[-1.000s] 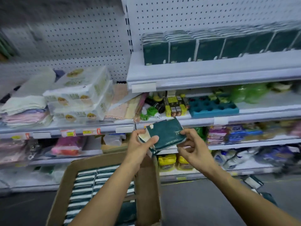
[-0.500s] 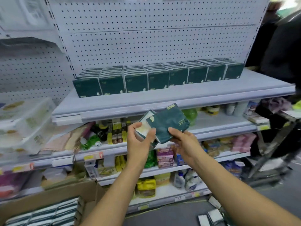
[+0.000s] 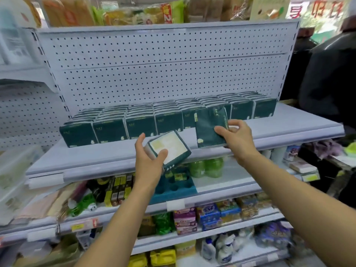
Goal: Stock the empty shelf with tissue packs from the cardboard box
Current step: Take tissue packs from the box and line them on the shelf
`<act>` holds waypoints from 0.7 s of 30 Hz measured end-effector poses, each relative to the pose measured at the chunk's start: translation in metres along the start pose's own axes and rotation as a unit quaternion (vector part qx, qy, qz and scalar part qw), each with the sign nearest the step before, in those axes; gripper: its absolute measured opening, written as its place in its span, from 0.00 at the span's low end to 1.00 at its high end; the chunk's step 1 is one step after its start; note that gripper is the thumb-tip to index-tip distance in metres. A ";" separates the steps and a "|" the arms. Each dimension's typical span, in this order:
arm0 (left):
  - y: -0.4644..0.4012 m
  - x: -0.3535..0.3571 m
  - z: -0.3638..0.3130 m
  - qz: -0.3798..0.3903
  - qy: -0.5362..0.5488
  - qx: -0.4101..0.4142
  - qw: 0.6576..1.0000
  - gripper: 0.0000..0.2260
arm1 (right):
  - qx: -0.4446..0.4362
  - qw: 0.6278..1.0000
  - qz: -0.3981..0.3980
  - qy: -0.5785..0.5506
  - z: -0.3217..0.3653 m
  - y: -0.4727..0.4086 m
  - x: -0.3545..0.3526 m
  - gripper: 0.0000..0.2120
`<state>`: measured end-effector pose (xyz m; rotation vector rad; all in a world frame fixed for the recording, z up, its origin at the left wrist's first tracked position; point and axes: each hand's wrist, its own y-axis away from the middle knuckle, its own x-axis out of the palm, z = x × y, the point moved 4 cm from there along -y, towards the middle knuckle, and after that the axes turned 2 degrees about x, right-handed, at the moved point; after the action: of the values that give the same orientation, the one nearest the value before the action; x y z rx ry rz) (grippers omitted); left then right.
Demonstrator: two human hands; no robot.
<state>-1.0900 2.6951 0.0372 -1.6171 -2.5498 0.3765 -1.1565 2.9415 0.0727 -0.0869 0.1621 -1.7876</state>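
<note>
A white shelf (image 3: 289, 124) at chest height carries rows of dark green tissue packs (image 3: 140, 122) against its pegboard back. My left hand (image 3: 149, 160) grips one dark green tissue pack (image 3: 169, 149), tilted with its pale face up, just in front of the shelf edge. My right hand (image 3: 237, 139) holds a second tissue pack (image 3: 209, 128) upright over the bare front strip of the shelf, right in front of the stocked rows. The cardboard box is out of view.
Lower shelves hold green bottles (image 3: 206, 167), a teal tray (image 3: 173, 187), small boxes and packets. A pegboard panel (image 3: 154, 70) backs the shelf. A person in dark clothing (image 3: 327, 83) stands at the right. Plastic containers (image 3: 13, 170) sit at the left.
My view rose from the box to the shelf. The two packs held together have separated: my right hand carried one up to the shelf while my left kept the other lower.
</note>
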 end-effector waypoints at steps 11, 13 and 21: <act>-0.108 0.031 0.023 0.065 -0.040 -0.020 0.997 0.28 | -0.278 0.825 0.135 0.473 -0.011 -0.125 0.041 0.18; -0.119 0.033 0.031 0.068 -0.039 -0.032 0.996 0.28 | -0.319 0.801 0.130 0.490 -0.024 -0.130 0.043 0.24; -0.141 0.045 0.040 0.088 -0.016 -0.064 0.994 0.26 | -0.395 0.786 0.102 0.465 -0.048 -0.162 0.054 0.30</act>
<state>-1.2415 2.6725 0.0326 -1.9028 -2.5081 0.2599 -1.3318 2.9271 0.0492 0.2247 1.5735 -1.2894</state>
